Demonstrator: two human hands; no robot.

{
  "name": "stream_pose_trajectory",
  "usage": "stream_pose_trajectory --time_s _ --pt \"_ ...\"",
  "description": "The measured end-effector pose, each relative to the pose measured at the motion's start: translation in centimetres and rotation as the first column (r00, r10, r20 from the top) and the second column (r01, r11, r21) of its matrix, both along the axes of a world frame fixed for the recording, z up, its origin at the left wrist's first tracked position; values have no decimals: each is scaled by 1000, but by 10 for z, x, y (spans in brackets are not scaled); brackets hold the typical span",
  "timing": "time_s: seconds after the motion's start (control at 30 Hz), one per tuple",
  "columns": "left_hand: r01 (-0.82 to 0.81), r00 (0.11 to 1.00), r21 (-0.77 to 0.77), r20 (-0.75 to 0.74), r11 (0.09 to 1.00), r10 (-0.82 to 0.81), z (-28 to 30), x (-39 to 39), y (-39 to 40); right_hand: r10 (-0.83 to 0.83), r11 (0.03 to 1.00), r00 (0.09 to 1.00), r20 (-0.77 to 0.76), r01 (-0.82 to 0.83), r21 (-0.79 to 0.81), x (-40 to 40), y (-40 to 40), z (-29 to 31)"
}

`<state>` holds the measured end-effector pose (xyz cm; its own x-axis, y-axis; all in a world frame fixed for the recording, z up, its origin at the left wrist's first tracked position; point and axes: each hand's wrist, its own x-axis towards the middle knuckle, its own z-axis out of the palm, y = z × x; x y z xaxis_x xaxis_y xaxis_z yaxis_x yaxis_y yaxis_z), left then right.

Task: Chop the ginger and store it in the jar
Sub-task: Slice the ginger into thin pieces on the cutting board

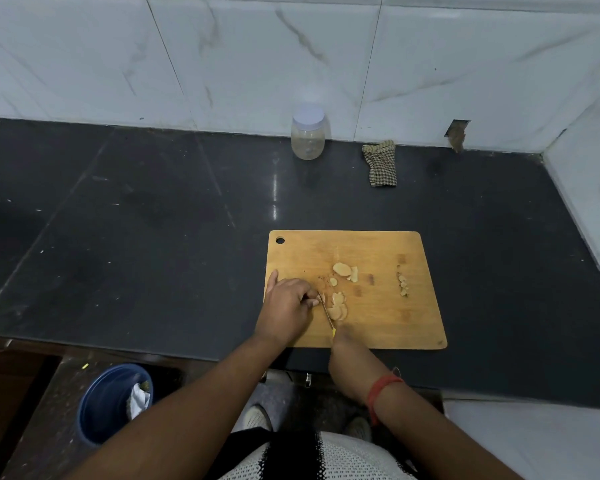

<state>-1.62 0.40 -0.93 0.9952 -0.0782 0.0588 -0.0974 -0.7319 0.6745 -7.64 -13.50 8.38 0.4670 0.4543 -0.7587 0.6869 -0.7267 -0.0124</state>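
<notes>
Your left hand (pixel 286 304) pins the ginger piece, curled fingers; right hand (pixel 343 341) grips the knife (pixel 326 311). Board (pixel 395 323) w/ ginger slices (pixel 338 308) near-center; jar (pixel 308 136) far, lidded. Slices look light, stiff, prob. slippery — scoop, don't pinch.

Left hand (pixel 288 306) pins ginger (pixel 315 301) on the cutting board (pixel 388 317); right hand (pixel 343 344) grips the knife (pixel 327 315); jar (pixel 308 136) at twelve o'clock.
</notes>
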Motion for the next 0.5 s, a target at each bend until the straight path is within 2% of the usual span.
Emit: stream_pose_trajectory --time_s 0.03,0.07,0.1,0.13,0.17,0.2,0.23,0.27,0.3,0.37,0.43,0.5 --pt "-1 1000 0 -1 1000 1 -1 0 0 -26 999 995 -99 21 -45 -8 -6 6" --pt "-2 1000 2 0 1000 2 -1 0 0 8 1000 1000 -6 -8 -28 -8 -14 -3" --pt "-5 1000 7 4 1000 5 -2 0 0 -55 994 994 97 64 -85 -9 -18 -14" --pt "-8 1000 14 5 1000 8 -2 0 0 -167 985 978 124 170 -19 -12 -25 -32" --pt "-10 1000 20 4 1000 10 -3 0 1 -382 924 920 86 377 69 -18 -24 -28" --pt "-12 1000 25 2 1000 12 -3 0 1 -572 792 820 31 541 283 -19 -25 -22" --pt "-12 1000 25 -2 1000 12 -3 -1 1 -729 581 662 -177 734 352 -17 -27 -15" --pt "-13 1000 24 -3 1000 13 -2 0 1 -778 486 608 -159 743 460 -20 -30 -20" --pt "-15 1000 23 0 1000 15 -1 0 1 -778 500 623 -82 693 520 -23 -33 -35" --pt "-9 1000 29 3 1000 9 0 1 1 -731 521 661 -169 700 488 -16 -33 -32" --pt "0 1000 34 -2 999 0 -1 1 2 -748 509 654 -112 674 536 -6 -29 -30" --pt "1 1000 34 -11 999 0 -1 2 3 -754 498 645 -123 684 533 2 -26 -31"
